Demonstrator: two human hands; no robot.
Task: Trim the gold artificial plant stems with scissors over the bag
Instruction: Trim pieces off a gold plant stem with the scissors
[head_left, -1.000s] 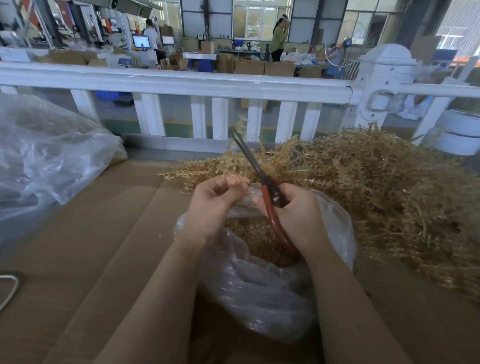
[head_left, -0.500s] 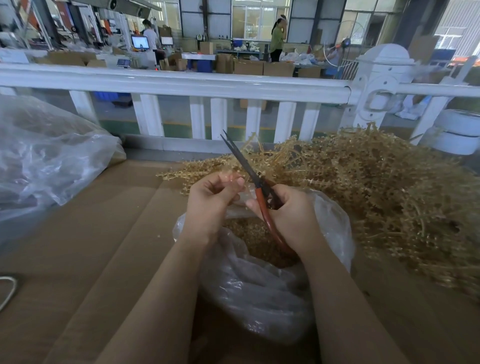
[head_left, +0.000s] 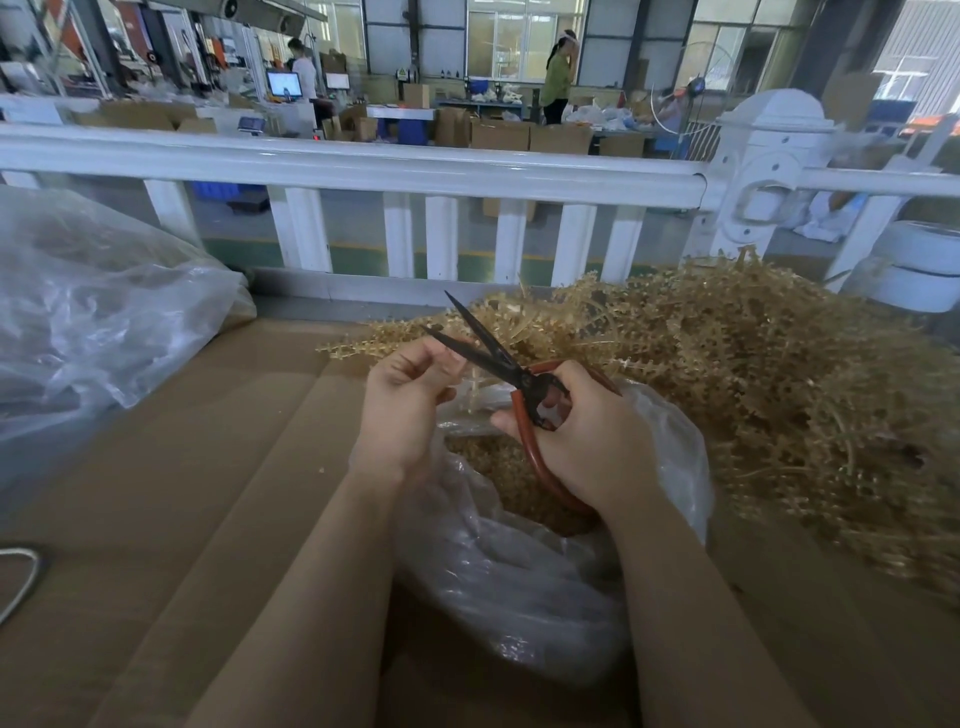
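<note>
The person stands over a clear plastic bag (head_left: 519, 587) that lies open on the cardboard-covered table (head_left: 182, 493). Both hands hover above the mouth of this bag.

The right hand (head_left: 587, 436) is wrapped around the red handles of the scissors (head_left: 511, 371). The two dark blades are parted in a narrow V and point away from the person, up and toward the left hand side. The left hand (head_left: 408, 395) has its fingers curled together and pinches a small pale piece of gold stem (head_left: 475, 382), which hangs just beside the fingertips, between the two hands. How much of the stem is inside the fist, I cannot tell.

The relation that matters is this one: the stem piece lies on the thumb side of the right hand, very near the pivot of the scissors, and it runs roughly up and down, while the blades run across it at a slant. So the left hand is the nearer one to the stem, and I judge the blades only need to close on it. Any cut piece should fall straight into the bag below, where gold trimmings (head_left: 498, 467) already lie.

The big pile of gold artificial plant stems (head_left: 753, 374) lies beyond the right hand, on its outer side.
</note>
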